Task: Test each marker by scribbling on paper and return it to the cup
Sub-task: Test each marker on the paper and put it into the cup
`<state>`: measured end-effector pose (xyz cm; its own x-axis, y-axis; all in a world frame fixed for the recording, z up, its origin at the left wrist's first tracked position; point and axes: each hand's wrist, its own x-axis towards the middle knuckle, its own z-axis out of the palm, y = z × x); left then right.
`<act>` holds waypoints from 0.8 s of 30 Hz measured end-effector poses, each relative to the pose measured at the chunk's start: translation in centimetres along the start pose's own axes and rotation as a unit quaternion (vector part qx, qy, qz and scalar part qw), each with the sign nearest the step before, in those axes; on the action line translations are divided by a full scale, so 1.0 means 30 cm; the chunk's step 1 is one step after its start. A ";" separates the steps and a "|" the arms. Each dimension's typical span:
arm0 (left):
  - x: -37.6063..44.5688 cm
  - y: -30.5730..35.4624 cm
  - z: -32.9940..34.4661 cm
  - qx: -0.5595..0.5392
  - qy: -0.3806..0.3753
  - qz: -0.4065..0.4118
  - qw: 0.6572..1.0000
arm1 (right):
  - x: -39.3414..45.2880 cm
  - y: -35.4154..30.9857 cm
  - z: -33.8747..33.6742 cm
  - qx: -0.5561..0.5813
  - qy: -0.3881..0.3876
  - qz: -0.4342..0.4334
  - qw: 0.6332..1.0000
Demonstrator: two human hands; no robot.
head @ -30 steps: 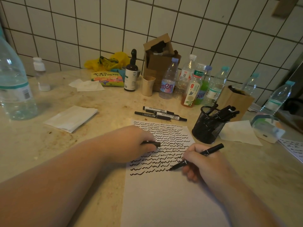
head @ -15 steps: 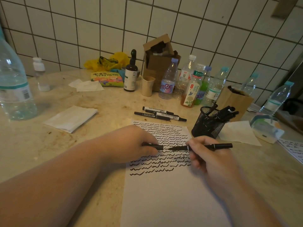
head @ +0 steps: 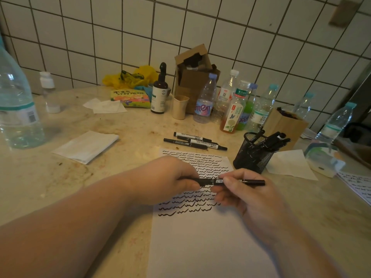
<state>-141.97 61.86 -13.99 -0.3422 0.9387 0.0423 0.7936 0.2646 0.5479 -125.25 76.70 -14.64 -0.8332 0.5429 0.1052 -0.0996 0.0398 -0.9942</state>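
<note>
A stained beige worktop (head: 140,129) carries a white paper (head: 200,247), its upper half filled with rows of black wavy scribbles. Over those rows the left hand (head: 166,181) and right hand (head: 247,191) each have their grip clamped on one black marker (head: 230,181), held level, a white label at mid-barrel. The black mesh cup (head: 253,155) stands just beyond the paper's right edge, holding more markers.

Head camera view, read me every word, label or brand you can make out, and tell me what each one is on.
"nten", first letters cut off: blue-label bottle.
Chinese characters, too blurred to read: yellow packet, tea bottle, green-cap label.
Fine print, too small to read: dropper bottle, the three loose markers, the held marker, big bottle with a QR code.
</note>
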 end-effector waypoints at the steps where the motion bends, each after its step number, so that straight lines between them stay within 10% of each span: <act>1: 0.001 0.004 0.002 -0.005 0.000 0.005 1.000 | 0.002 -0.003 -0.001 0.008 0.001 -0.003 1.000; 8: -0.020 -0.014 -0.014 -0.233 -0.052 0.006 0.971 | -0.002 -0.019 0.004 0.020 -0.058 -0.011 0.998; 13: 0.013 -0.009 -0.009 -0.109 0.068 -0.026 0.991 | -0.013 -0.068 0.020 -0.094 -0.001 -0.036 0.995; 24: 0.005 -0.041 0.006 -0.018 0.053 -0.044 0.997 | 0.130 -0.183 -0.110 -0.223 0.246 -0.087 0.939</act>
<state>-142.91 61.72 -14.80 -0.4624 0.8831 0.0799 0.7407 0.3351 0.5823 -126.17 81.36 -8.85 -0.4627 0.8129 0.3537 0.1182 0.4520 -0.8842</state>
